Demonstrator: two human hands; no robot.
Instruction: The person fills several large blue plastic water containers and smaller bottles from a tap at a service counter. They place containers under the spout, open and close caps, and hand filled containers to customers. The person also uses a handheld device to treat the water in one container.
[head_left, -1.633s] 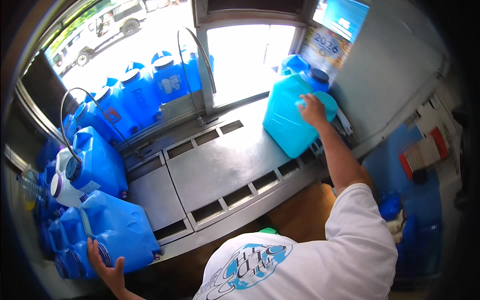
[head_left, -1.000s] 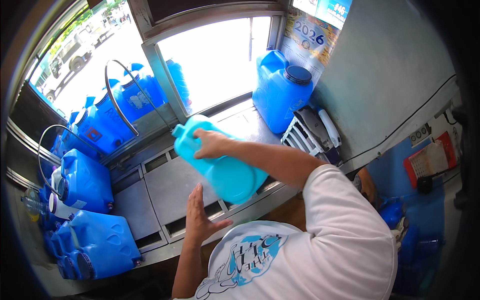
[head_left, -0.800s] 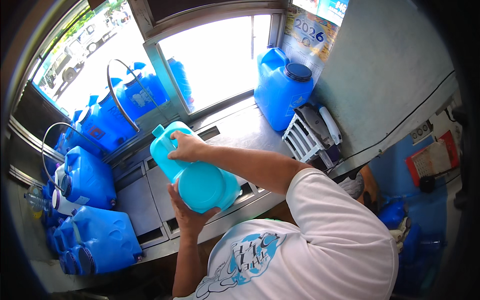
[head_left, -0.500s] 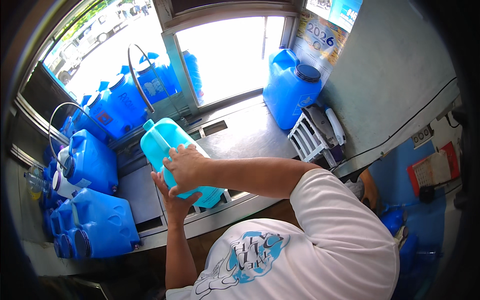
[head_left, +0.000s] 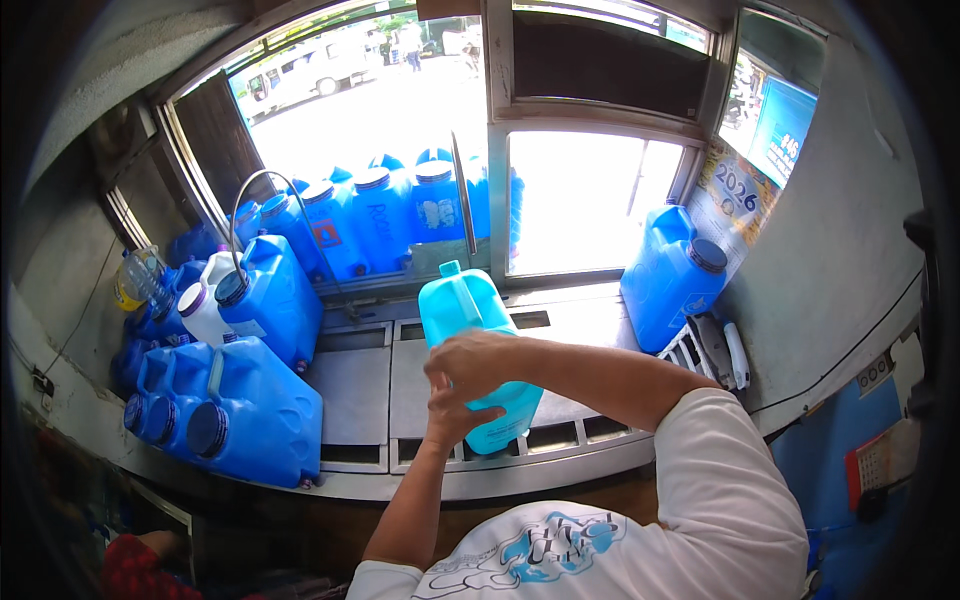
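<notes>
Metal counter bears blue jugs at its left end and, near its middle, a teal jug, at whose near side the person's right hand bends over the upper part of the left hand, the grip of each partly hidden and not determinable.

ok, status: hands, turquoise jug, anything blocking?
Left hand and right hand together at turquoise jug. Jug over metal counter, partly hidden by hands. Blue jug at right stands apart, not blocking.
</notes>
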